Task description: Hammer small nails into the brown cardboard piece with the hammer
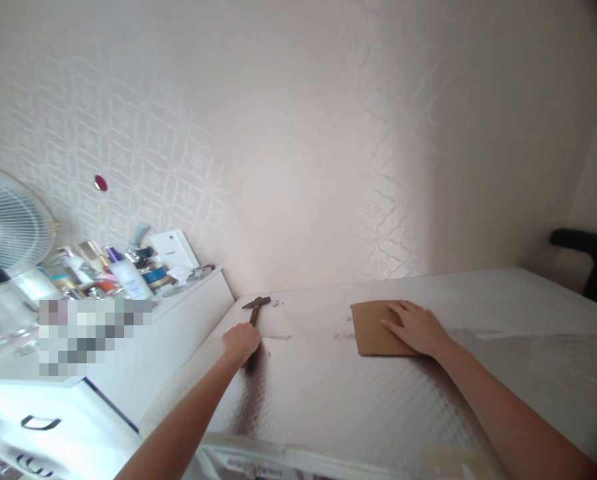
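No writing here is clear enough for me to read: the white card (172,249) propped against the wall carries a small mark too blurred to make out, and a patch of the clutter on the white drawer unit (128,363) is pixelated.

My left hand (241,345) is curled closed around the handle of a hammer (254,312). It lies on the desk (338,393) near the desk's back left corner, its head pointing toward the wall. The head looks like dark, dull metal, narrow and drawn out to both sides; the handle is slim and brownish.

My right hand (414,328) rests flat and open, fingers (396,309) spread, on a brown board (373,327). The board is a thin rectangle with rounded corners and a matte surface like cardboard or hardboard. It lies flat on the desk, right of the hammer and well apart from it.

The desk is covered in a glossy whitish sheet with a faint embossed diamond grid that catches the light. A few small grey scraps lie on it between the hammer and the board.

The wall (298,133) behind has pale wallpaper with a raised lattice and floral pattern, and a small dark red dot (100,183) sticks to it. On the drawer unit stand bottles and jars (128,270) in glass and plastic, beside the wire grille of a white fan (8,223). At the far right, a black chair arm (586,247) shows.
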Action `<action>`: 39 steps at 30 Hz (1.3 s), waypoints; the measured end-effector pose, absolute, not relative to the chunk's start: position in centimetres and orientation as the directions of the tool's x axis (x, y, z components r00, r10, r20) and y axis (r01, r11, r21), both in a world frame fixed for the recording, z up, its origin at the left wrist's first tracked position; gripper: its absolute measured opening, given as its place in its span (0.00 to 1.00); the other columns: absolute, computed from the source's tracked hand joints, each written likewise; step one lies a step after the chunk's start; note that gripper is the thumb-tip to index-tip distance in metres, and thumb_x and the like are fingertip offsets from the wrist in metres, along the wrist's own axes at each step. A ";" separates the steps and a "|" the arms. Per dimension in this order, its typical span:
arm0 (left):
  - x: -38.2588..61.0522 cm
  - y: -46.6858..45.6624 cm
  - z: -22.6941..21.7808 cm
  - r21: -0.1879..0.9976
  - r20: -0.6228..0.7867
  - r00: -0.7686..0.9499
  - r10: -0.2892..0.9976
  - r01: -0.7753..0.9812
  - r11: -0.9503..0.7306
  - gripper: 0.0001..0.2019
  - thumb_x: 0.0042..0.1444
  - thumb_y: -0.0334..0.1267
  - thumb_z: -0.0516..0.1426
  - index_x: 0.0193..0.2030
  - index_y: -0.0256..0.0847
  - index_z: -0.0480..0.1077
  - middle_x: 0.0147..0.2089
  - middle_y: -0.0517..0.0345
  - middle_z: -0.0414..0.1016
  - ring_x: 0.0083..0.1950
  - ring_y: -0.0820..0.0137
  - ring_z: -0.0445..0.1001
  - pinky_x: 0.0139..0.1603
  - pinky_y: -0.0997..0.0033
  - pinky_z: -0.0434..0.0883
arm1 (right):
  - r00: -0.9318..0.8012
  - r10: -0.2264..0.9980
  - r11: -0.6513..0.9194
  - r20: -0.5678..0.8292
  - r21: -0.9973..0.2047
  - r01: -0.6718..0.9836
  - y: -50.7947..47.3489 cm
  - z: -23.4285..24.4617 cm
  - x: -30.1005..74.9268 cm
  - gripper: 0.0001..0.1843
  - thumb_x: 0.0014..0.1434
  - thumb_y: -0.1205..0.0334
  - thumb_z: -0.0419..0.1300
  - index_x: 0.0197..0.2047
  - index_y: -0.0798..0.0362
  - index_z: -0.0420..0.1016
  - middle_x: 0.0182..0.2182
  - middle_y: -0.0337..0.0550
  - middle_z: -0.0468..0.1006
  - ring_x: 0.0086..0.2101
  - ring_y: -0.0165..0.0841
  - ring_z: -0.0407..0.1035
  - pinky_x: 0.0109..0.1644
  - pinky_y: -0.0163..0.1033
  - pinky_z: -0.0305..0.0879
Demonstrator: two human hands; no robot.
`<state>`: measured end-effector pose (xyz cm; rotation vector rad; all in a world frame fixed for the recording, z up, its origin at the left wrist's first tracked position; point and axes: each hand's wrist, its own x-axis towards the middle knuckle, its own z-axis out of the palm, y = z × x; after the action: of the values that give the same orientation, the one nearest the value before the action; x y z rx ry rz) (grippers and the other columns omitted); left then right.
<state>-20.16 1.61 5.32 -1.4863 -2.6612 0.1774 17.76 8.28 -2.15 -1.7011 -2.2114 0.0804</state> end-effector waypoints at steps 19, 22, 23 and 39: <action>-7.6 -3.1 10.9 0.517 0.119 -0.149 0.982 0.854 0.067 0.29 0.63 0.51 0.39 0.31 0.35 0.74 0.30 0.49 0.79 0.36 0.64 0.77 0.36 0.70 0.67 | -0.231 0.909 0.407 0.348 -0.861 0.304 3.4 3.4 8.9 0.25 0.60 0.47 0.46 0.39 0.56 0.77 0.39 0.53 0.80 0.42 0.41 0.73 0.48 0.45 0.65; -2.8 -3.7 10.6 0.641 0.114 -0.033 0.993 0.766 -0.048 0.29 0.62 0.52 0.40 0.28 0.34 0.74 0.28 0.49 0.78 0.33 0.64 0.77 0.35 0.70 0.67 | -0.209 0.940 0.297 0.269 -0.948 0.116 2.6 4.5 9.0 0.28 0.58 0.42 0.48 0.33 0.57 0.76 0.31 0.52 0.80 0.34 0.39 0.74 0.39 0.41 0.68; -1.4 -3.9 10.4 0.671 0.106 -0.011 0.994 0.739 -0.063 0.29 0.62 0.52 0.41 0.28 0.34 0.74 0.27 0.49 0.78 0.33 0.64 0.77 0.35 0.71 0.67 | -0.175 0.958 0.241 0.229 -0.969 0.054 2.4 4.8 9.6 0.27 0.57 0.41 0.50 0.31 0.57 0.76 0.29 0.51 0.79 0.32 0.39 0.73 0.37 0.40 0.67; 0.5 1.0 7.9 0.576 0.129 -0.062 0.990 0.817 -0.024 0.22 0.64 0.46 0.42 0.38 0.39 0.74 0.40 0.51 0.80 0.39 0.66 0.78 0.41 0.70 0.70 | 0.231 0.953 -0.128 0.197 -0.430 0.893 5.1 5.8 22.5 0.18 0.55 0.55 0.55 0.38 0.61 0.78 0.35 0.63 0.78 0.40 0.50 0.73 0.39 0.44 0.65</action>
<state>0.47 1.00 7.93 -2.3388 -2.3893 -0.9290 22.54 5.12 5.82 -2.0529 -1.6916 0.1724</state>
